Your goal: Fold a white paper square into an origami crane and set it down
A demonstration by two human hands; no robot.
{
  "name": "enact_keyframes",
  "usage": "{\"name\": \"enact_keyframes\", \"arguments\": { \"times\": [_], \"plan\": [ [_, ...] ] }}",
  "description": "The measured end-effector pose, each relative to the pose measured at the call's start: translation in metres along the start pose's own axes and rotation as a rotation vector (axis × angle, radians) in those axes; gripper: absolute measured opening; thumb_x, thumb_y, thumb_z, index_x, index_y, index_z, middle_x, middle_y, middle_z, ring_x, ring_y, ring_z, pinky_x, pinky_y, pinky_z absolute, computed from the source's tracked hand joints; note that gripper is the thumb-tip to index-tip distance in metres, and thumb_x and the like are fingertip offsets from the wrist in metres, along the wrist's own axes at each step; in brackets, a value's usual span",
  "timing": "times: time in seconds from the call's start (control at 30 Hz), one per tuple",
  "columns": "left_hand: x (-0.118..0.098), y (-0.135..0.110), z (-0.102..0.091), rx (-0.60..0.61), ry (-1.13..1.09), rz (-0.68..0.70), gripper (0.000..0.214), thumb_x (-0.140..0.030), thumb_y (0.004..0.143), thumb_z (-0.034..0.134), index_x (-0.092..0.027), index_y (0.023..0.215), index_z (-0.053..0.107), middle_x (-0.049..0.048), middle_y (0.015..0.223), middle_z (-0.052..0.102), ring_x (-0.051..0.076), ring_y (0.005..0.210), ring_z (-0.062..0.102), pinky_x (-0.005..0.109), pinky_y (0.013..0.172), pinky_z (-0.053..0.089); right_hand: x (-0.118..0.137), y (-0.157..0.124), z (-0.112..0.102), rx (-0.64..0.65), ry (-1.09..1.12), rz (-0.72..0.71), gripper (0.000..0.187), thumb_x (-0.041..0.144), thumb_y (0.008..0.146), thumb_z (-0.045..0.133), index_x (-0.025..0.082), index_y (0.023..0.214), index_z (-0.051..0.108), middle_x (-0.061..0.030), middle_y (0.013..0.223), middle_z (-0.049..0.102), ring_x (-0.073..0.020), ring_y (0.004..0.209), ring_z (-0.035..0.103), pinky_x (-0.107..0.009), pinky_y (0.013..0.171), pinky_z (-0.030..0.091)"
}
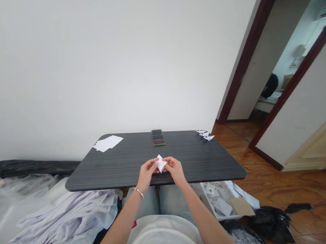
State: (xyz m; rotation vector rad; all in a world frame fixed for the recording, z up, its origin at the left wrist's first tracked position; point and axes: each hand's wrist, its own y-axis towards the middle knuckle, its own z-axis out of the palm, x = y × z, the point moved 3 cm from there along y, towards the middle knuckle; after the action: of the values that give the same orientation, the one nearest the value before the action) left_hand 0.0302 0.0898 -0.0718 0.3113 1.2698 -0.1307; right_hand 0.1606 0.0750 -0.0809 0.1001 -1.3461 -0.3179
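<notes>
A small folded piece of white paper, roughly triangular with a pointed tip, is pinched between the two hands just above the near edge of the tabletop. The left hand and right hand are both closed around it, with fingers curled and meeting near its base, so part of the paper is hidden. It should weigh almost nothing and feel fairly crisp along its creases, though soft enough to crumple or lose a fold under hard pressure. The safest hold looks to be a light pinch on the doubled layers near the base, not on the thin tip. A silver bangle circles the left wrist.

On the far side of the tabletop, left of center, lies a small stack of loose white paper sheets. A smartphone lies flat at the middle of the far edge, and a few small folded paper pieces sit at the far right corner. Left of the tabletop is a heap of white paper sheets. Below its near right corner are a white box holding paper and a black plastic bag
</notes>
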Motion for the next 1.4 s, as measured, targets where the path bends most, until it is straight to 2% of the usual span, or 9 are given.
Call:
{"name": "enact_keyframes", "arguments": {
  "times": [0.27, 0.57, 0.73, 0.9, 1.03, 1.17, 1.4],
  "plan": [
    [0.001, 0.000, 0.000, 0.013, 0.017, 0.004, 0.040, -0.034, 0.069, 0.063, -0.013, 0.102, 0.063, 0.0075, 0.087, 0.064, 0.012, 0.068, 0.056, 0.022, 0.058, 0.049, 0.000, 0.001, -0.001, -0.035, 0.006, -0.006, 0.012, 0.021, 0.067, 0.055, 0.017, 0.077, 0.061, 0.0002, 0.067, 0.063, -0.0124, 0.054, 0.057, -0.022, 0.047, 0.046],
    [-0.001, -0.001, 0.001, 0.033, 0.050, 0.014, 0.036, -0.033, 0.070, 0.062, -0.012, 0.100, 0.063, 0.0069, 0.082, 0.064, 0.013, 0.069, 0.057, 0.022, 0.058, 0.049, 0.001, 0.001, -0.001, -0.038, 0.013, 0.000, 0.012, 0.026, 0.068, 0.059, 0.017, 0.076, 0.059, -0.0006, 0.066, 0.063, -0.0131, 0.055, 0.057, -0.023, 0.047, 0.047],
    [0.000, 0.000, 0.001, 0.043, 0.042, -0.004, 0.038, -0.029, 0.066, 0.065, -0.012, 0.100, 0.062, 0.0094, 0.094, 0.064, 0.014, 0.071, 0.058, 0.022, 0.058, 0.048, 0.000, 0.001, -0.001, -0.050, 0.006, -0.003, 0.014, 0.029, 0.068, 0.058, 0.017, 0.076, 0.058, -0.0006, 0.066, 0.062, -0.0131, 0.055, 0.056, -0.022, 0.045, 0.047],
    [0.001, 0.002, 0.001, 0.022, 0.083, 0.015, 0.042, -0.024, 0.064, 0.064, -0.012, 0.104, 0.060, 0.0092, 0.093, 0.064, 0.013, 0.067, 0.058, 0.022, 0.055, 0.048, 0.001, 0.000, 0.002, -0.013, -0.013, -0.016, 0.012, 0.024, 0.066, 0.059, 0.018, 0.077, 0.056, -0.0009, 0.071, 0.063, -0.0129, 0.058, 0.057, -0.021, 0.045, 0.047],
    [0.002, 0.003, 0.002, 0.000, 0.182, 0.053, 0.039, -0.021, 0.065, 0.060, -0.012, 0.103, 0.060, 0.0071, 0.085, 0.065, 0.012, 0.061, 0.057, 0.021, 0.049, 0.048, 0.005, -0.002, 0.004, 0.012, -0.031, -0.034, 0.025, 0.018, 0.065, 0.058, 0.019, 0.089, 0.052, 0.0009, 0.070, 0.062, -0.0129, 0.057, 0.057, -0.021, 0.045, 0.046],
    [0.005, 0.003, 0.002, -0.029, 0.237, 0.069, 0.033, -0.018, 0.065, 0.058, -0.012, 0.096, 0.062, 0.0055, 0.078, 0.064, 0.013, 0.060, 0.057, 0.021, 0.046, 0.048, 0.007, -0.003, 0.003, -0.038, -0.104, -0.093, 0.038, 0.014, 0.066, 0.056, 0.020, 0.102, 0.047, 0.0037, 0.064, 0.058, -0.0131, 0.054, 0.056, -0.023, 0.050, 0.046],
    [0.007, 0.002, 0.002, -0.100, 0.342, 0.118, 0.022, -0.015, 0.064, 0.056, -0.013, 0.085, 0.062, 0.0048, 0.079, 0.063, 0.012, 0.058, 0.056, 0.019, 0.041, 0.047, -0.005, -0.002, 0.002, -0.086, -0.277, -0.102, 0.021, 0.015, 0.068, 0.053, 0.017, 0.088, 0.057, -0.0035, 0.076, 0.065, -0.0168, 0.066, 0.060, -0.027, 0.061, 0.047]
  ]
}}
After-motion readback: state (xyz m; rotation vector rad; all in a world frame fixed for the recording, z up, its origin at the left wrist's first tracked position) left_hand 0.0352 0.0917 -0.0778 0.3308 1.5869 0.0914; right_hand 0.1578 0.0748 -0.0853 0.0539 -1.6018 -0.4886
